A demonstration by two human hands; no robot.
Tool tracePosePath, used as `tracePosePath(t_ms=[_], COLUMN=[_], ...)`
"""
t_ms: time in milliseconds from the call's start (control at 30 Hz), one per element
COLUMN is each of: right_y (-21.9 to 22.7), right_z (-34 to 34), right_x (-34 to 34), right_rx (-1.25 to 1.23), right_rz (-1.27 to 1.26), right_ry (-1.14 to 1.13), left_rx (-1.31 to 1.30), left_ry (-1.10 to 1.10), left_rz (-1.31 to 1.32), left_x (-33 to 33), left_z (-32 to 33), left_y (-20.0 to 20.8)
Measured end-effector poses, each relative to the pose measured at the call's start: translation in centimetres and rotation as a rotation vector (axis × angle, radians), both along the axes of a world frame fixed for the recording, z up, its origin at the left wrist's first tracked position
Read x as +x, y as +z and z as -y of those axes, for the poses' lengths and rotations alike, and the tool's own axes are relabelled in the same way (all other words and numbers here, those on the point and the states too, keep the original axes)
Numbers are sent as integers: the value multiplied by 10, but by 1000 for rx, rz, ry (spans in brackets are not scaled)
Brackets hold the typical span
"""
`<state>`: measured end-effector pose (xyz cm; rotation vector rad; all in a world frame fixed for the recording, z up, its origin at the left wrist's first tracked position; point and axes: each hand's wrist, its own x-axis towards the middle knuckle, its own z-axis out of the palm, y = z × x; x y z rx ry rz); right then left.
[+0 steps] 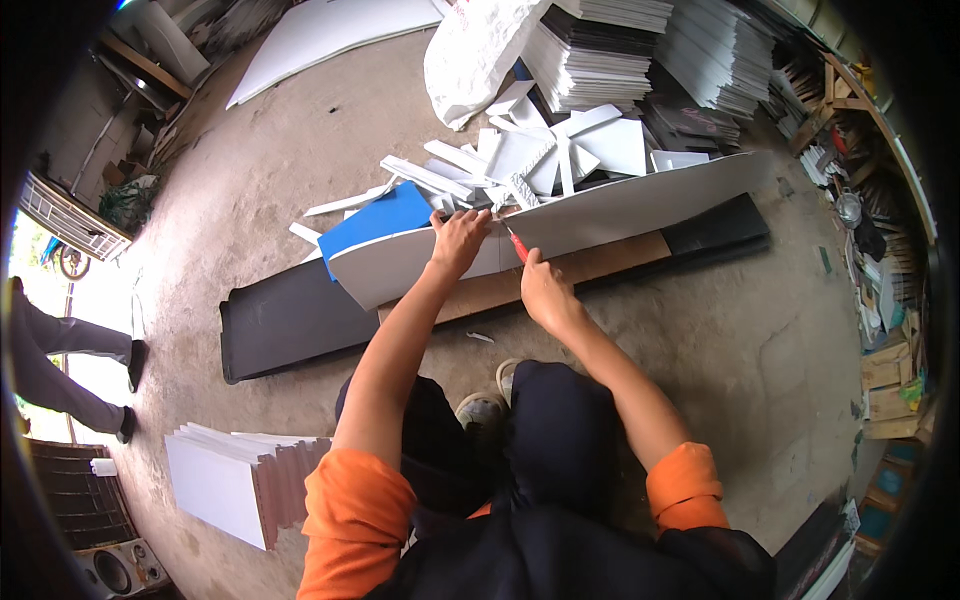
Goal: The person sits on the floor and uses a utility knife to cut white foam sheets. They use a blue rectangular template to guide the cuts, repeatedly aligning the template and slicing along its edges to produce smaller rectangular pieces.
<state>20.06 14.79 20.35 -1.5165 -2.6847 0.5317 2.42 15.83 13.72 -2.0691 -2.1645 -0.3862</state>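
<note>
A long white board (620, 209) stands tilted on its long edge across a black base panel (300, 316) with a brown strip (590, 262) on it. My left hand (460, 243) grips the board's upper edge near its middle, fingers curled over the far side. My right hand (548, 289) is closed around a red-handled cutter knife (518, 246). The knife's tip meets the board near its upper edge, just right of my left hand. A thin dark line runs down the board there. The blade itself is too small to make out.
Behind the board lie white offcuts (460, 157) and a blue sheet (385, 222). Stacked panels (590, 65) and a white sack (475, 55) stand farther back. White boards (225, 480) are stacked near my left side. A person's legs (75, 345) show at far left.
</note>
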Motion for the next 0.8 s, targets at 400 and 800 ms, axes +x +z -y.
tracePosePath(t_ms=[400, 800], right_y=[-34, -37], right_z=[-21, -25], right_x=[-22, -29], right_rx=[-227, -181], right_rz=[23, 10], right_ry=[-70, -72], left_rx=[-1, -3], left_ry=[-35, -157], left_rz=[-53, 128], left_x=[14, 2], left_z=[10, -18], left_y=[8, 12])
